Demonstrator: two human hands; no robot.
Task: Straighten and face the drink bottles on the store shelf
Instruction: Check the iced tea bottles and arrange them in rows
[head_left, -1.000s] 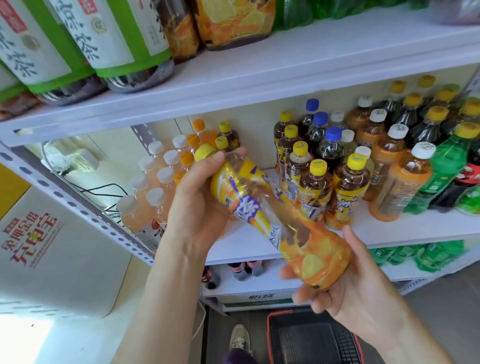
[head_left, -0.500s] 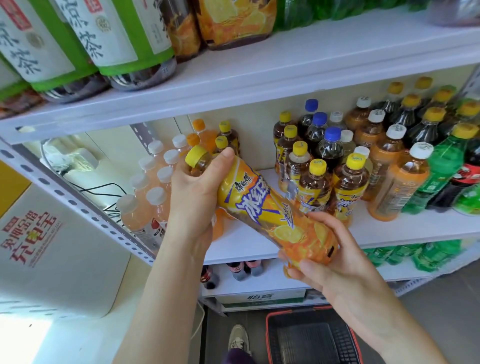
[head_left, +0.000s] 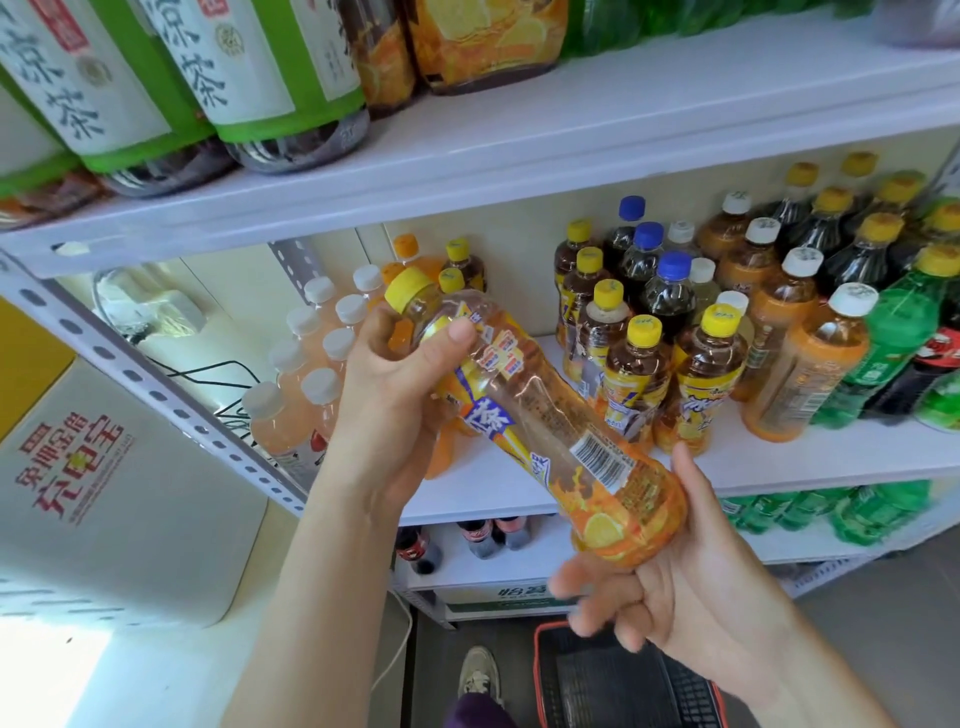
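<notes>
Iced tea bottle (head_left: 545, 431) has rotated; its barcode now faces up. It is held tilted before the middle shelf (head_left: 779, 460). Left hand (head_left: 395, 384) grips the neck, right hand (head_left: 675, 571) cradles the base, fingers loose. Step in hand: turning. Next, as judged: stand it on that shelf, label forward.

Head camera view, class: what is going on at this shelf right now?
A person holds a yellow-capped bottle tilted in front of the shelf. The left hand grips its neck end; the right hand cradles its base. Its barcode faces the camera; it is not yet set down.
</notes>
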